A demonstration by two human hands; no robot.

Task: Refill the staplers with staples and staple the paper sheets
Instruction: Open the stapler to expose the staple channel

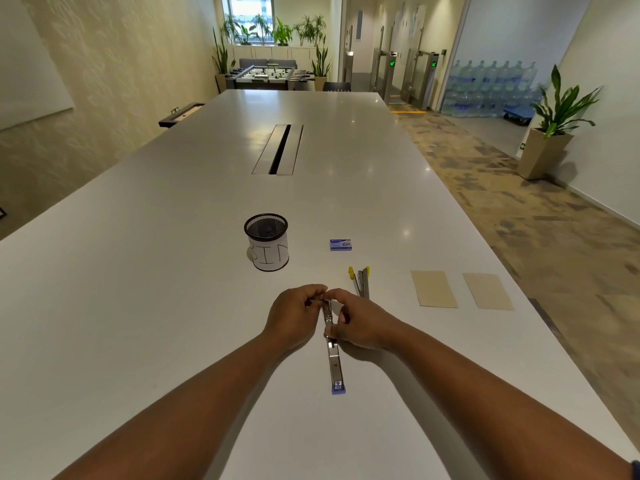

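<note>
A metal stapler with a blue end [335,362] lies opened out flat on the white table [173,271], pointing away from me. My left hand [294,317] pinches something small at the stapler's far end; what it is stays hidden by the fingers. My right hand [356,327] grips the stapler's middle from the right side. A second stapler with yellow ends [361,282] lies opened just beyond my right hand. A small blue staple box [340,244] sits farther back. Two tan paper sheets [434,289] [487,291] lie side by side to the right.
A black mesh cup with a white paper label [267,241] stands left of the staple box. A cable slot [278,148] is set into the table's middle. The table's right edge runs close beside the paper sheets.
</note>
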